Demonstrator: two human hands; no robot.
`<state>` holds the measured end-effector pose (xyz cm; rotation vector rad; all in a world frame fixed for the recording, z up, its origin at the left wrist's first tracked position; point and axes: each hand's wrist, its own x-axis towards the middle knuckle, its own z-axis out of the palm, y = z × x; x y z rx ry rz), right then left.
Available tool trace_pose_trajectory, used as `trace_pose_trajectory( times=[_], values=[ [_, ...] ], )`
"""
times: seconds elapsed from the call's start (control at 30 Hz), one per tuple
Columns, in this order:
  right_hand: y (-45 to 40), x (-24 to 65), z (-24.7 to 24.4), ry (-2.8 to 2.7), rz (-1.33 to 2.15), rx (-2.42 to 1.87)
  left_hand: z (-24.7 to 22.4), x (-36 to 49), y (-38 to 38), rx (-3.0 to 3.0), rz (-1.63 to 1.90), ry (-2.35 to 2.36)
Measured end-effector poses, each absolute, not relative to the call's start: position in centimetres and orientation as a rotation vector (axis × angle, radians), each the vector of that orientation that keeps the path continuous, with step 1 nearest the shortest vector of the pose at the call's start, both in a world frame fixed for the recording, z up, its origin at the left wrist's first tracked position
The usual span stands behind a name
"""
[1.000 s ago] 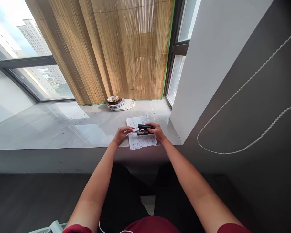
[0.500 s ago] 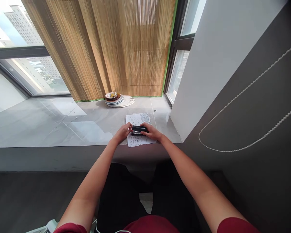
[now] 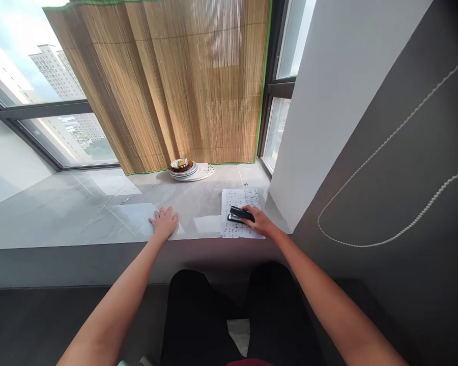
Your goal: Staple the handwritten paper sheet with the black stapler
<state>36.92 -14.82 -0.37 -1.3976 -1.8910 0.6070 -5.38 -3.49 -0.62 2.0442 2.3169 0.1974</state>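
A black stapler rests over sheets of paper covered in handwriting, near the front edge of the window sill. My right hand grips the stapler's right end, the thumb and fingers wrapped about it. The stapler's left end points left, its top arm and base apart there. Well to the left, my left hand lies flat on the sill with its fingers spread, holding nothing. My right palm hides part of the stapler and some of the paper.
A stack of plates stands at the back of the sill, below a bamboo blind. To the right are a white wall column and a looped bead cord. Dark window frames lie behind.
My left hand has left the stapler and moved left onto the sill, opening out flat. My right hand, the stapler and the paper have shifted right. The view has tilted slightly.
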Motion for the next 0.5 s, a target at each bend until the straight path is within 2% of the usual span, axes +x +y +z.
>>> trace_pose_trajectory(
  times=[0.13,0.23,0.33,0.5],
  values=[
    [-13.4,40.5,0.3,-1.799,0.621,-1.424,-1.2,-5.2,-3.3,2.066,0.14,2.323],
    [-9.6,41.4,0.7,-1.629,0.41,-1.544,-1.2,-4.7,-3.2,2.082,0.152,2.318],
    [-5.7,40.7,0.3,-1.744,0.169,-1.694,-0.9,-4.7,-3.4,2.071,0.181,2.331],
    [-2.3,38.9,-1.5,-1.829,0.027,-1.907,-0.9,-4.8,-3.4,2.048,0.143,2.336]
  ],
)
